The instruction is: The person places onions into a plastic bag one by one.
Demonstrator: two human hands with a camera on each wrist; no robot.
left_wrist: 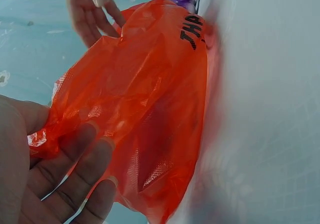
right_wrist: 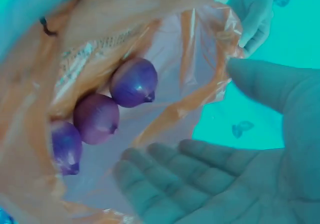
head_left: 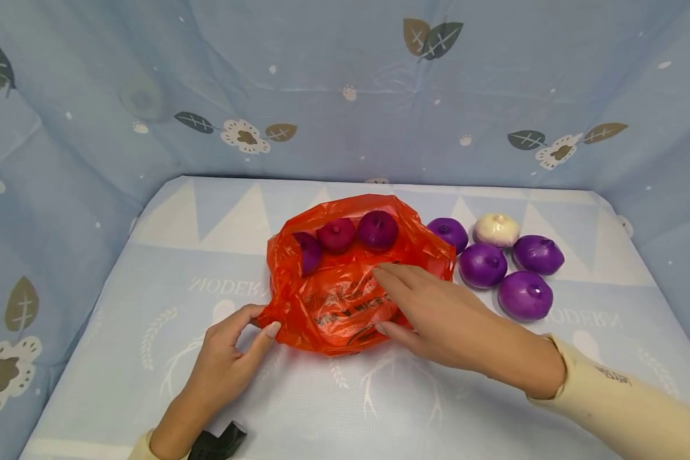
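Note:
A red plastic bag [head_left: 336, 338] lies with its mouth spread wide on the table. Inside it sit three purple onions, one at the left [head_left: 307, 253], a redder-looking onion [head_left: 336, 235] in the middle and another onion [head_left: 377, 230] at the right. My left hand [head_left: 230, 351] pinches the bag's near left edge between thumb and fingers. Over the mouth's near right side, my right hand [head_left: 437, 313] holds nothing. In the right wrist view its fingers [right_wrist: 200, 171] are extended and the thumb stands apart, with the onions [right_wrist: 96, 119] beyond them.
Right of the bag, several purple onions [head_left: 526, 296] cluster around one white onion [head_left: 496, 230]. A black device [head_left: 224, 441] shows by the left wrist. Blue patterned cloth [head_left: 345, 128] hangs behind the pale table [head_left: 149, 287] and along its sides.

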